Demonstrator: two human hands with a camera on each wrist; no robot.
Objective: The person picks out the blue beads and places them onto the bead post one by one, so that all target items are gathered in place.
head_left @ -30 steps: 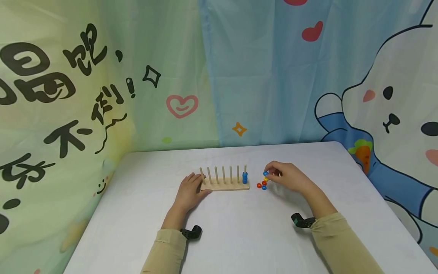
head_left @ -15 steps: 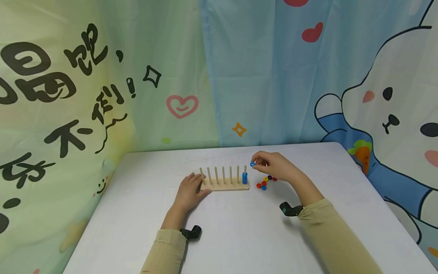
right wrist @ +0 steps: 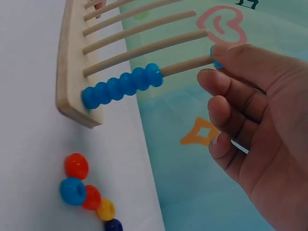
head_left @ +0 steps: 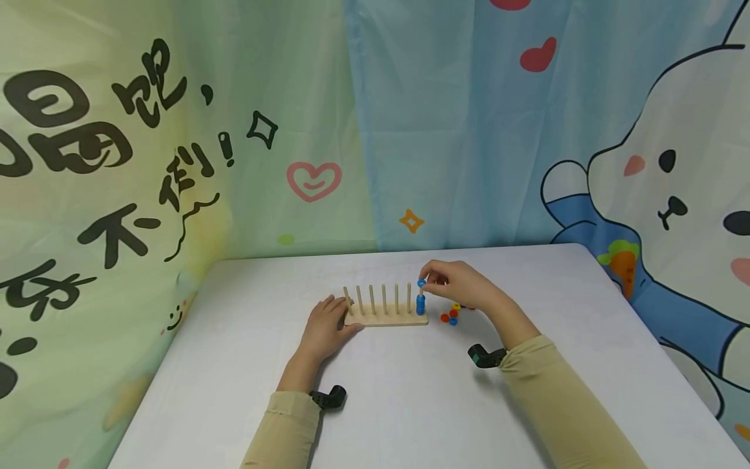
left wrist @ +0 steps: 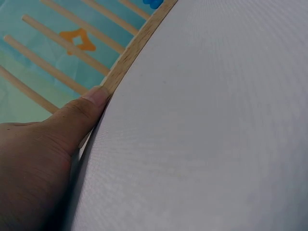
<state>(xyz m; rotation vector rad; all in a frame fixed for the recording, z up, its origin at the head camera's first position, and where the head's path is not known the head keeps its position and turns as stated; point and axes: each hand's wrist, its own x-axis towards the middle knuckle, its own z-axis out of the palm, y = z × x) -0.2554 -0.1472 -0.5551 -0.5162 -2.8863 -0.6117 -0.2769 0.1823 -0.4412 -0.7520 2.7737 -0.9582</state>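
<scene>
A wooden peg rack point(head_left: 387, 319) stands on the table, with a row of upright pegs. My left hand point(head_left: 324, 329) grips its left end, the thumb point(left wrist: 96, 96) pressed along the front edge of the base. Blue beads point(right wrist: 122, 86) are stacked on the rightmost peg, filling its lower part. At the tip of that same peg, my right hand point(head_left: 454, 283) pinches another blue bead point(right wrist: 217, 57) between thumb and index finger. The fingers mostly cover this bead in the right wrist view. Its other fingers are curled loosely below.
To the right of the rack lie loose beads: red point(right wrist: 76, 166), light blue point(right wrist: 73, 191), yellow point(right wrist: 106, 210) and dark blue point(right wrist: 114, 225). The white table point(head_left: 387, 391) ends at a printed curtain point(head_left: 457, 163) behind. Both wrists wear small black cameras.
My right hand has lifted a blue bead from the loose beads and carried it up and left to the rightmost peg's tip. The left hand stays on the rack.
</scene>
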